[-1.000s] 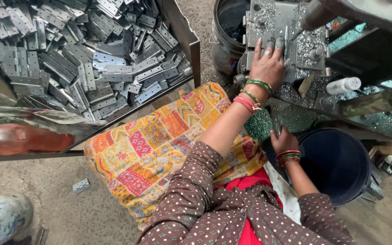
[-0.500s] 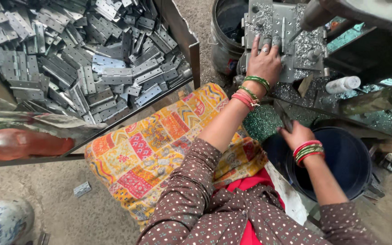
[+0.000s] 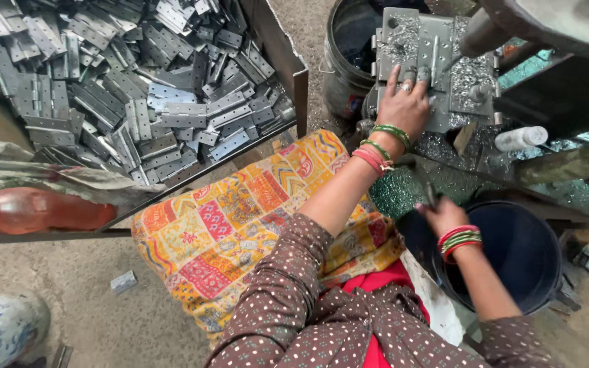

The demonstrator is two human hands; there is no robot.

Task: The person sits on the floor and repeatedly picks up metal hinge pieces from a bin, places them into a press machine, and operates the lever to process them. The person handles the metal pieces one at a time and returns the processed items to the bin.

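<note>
Since a second ago the right hand [image 3: 444,217] is moving out from close to the body toward the dark blue bucket [image 3: 512,262], so it's now sitting right at the bucket's near rim. Fingers are curling around a small dark piece poking up from the fist, too small to say what it is exactly.

Only one view here, the head cam looking down. Left hand [image 3: 403,105] isn't really going anywhere; it's lying flat, fingers spread, pressing on the grey metal jig plate [image 3: 438,41] of the machine, gripping nothing. Metal shavings [image 3: 472,71] are lying all over that plate and on the ledge below it.

Off to the left, the big tray of flat hinge plates [image 3: 138,102] is sitting piled up, well apart from both hands. A patchwork cloth [image 3: 240,225] is covering the lap, and an orange bottle [image 3: 42,211] is lying by the tray's front edge.
</note>
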